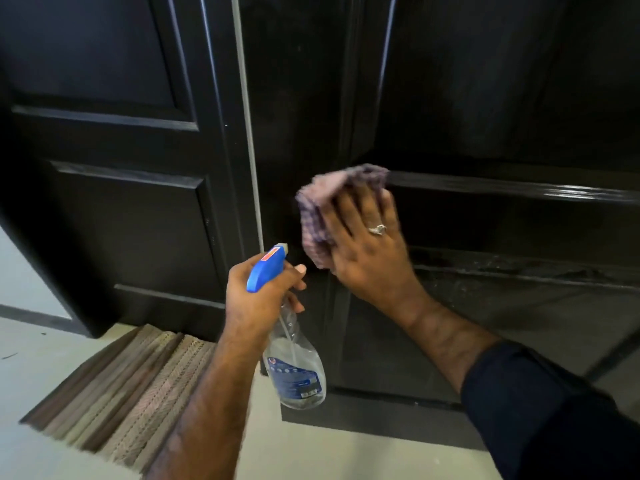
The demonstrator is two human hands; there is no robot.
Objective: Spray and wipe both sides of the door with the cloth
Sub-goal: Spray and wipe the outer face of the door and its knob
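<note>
Cloth (322, 209), soft and limp, is pressed flat on door (485, 220) by straight-fingered right hand (367, 244); light bottle (294, 368) is gripped at neck by left hand (263, 292).

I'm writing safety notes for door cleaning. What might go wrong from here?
The door looks wet and streaked beside the cloth, so streaks may dry on if the right hand misses them. The left hand holds the bottle aimed at the door; an accidental squeeze could spray the right hand. Drips may wet the mat.

Probably home entrance: panelled door (485, 98), doormat (131, 372)
</note>
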